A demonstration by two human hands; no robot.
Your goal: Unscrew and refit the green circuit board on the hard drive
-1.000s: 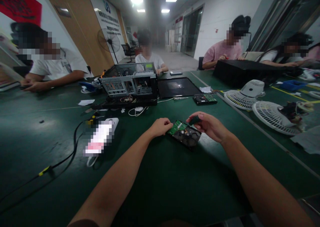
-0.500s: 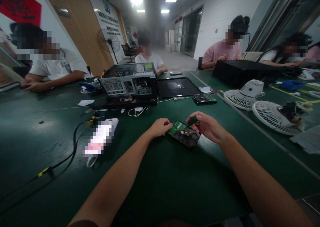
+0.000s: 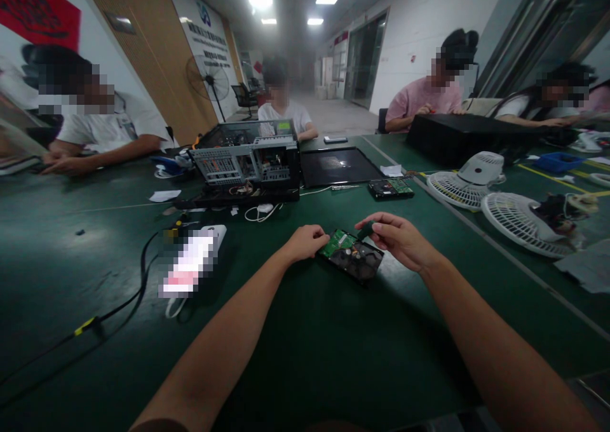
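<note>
A hard drive [image 3: 355, 260] with a green circuit board lies at a slant on the green table [image 3: 333, 343]. My left hand [image 3: 306, 242] grips its left corner between thumb and fingers. Over the drive's far right side, my right hand [image 3: 393, 235] holds a small dark green screwdriver [image 3: 366, 230] in its fingertips, handle up, pointing down at the drive. The screwdriver's tip is too small to make out against the drive.
An open computer case [image 3: 245, 162] stands beyond my hands, beside a black panel [image 3: 338, 166]. A second hard drive [image 3: 391, 189] lies farther back. At left are a phone [image 3: 193, 263] and a cable; at right, white fan parts [image 3: 519, 223]. Several people sit around the table.
The fingers of my right hand have closed more around the screwdriver, which has shifted slightly. My left hand and the hard drive have hardly moved.
</note>
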